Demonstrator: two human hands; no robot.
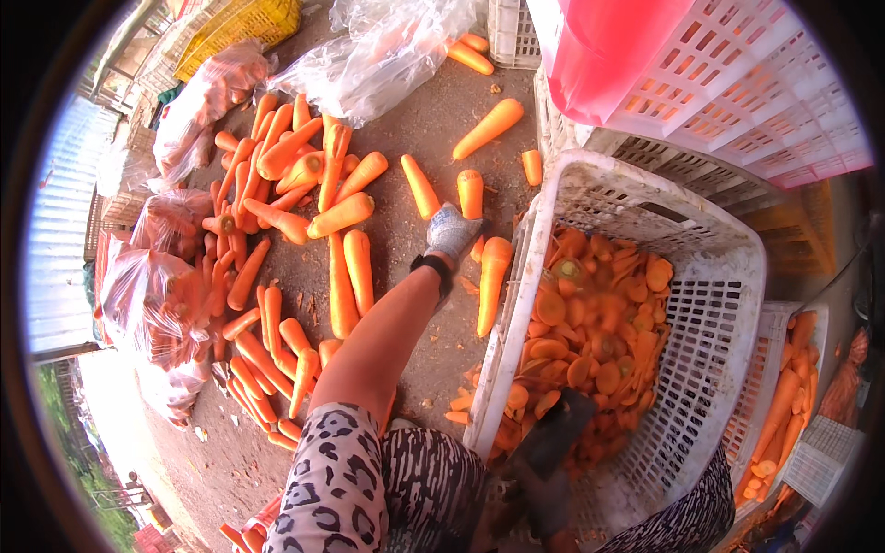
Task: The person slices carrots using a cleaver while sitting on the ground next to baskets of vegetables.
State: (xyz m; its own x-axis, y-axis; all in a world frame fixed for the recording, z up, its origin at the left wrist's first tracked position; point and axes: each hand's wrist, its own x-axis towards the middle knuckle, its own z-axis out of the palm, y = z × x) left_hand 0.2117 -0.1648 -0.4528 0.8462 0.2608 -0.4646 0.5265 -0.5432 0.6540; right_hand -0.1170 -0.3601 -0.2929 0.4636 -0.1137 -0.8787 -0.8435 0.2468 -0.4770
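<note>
My left hand [453, 230], in a grey knitted glove with a black band at the wrist, reaches to the ground among loose whole carrots. Its fingertips are hidden, with one carrot [470, 195] right beside it and another [494, 283] just below. My right hand [543, 484], also gloved, is blurred over the near end of a white plastic crate [719, 228]. A dark, broad, flat tool [563, 422], blurred, extends from it. Inside the crate lies a heap of sliced carrots [601, 345], some of them blurred.
Carrots [276, 207] lie piled on the ground at the left, beside clear plastic bags of carrots [159, 297]. An open plastic bag [387, 62] lies at the top. More crates [747, 83] stand at the upper right. A crate of long carrots [781, 415] is at the far right.
</note>
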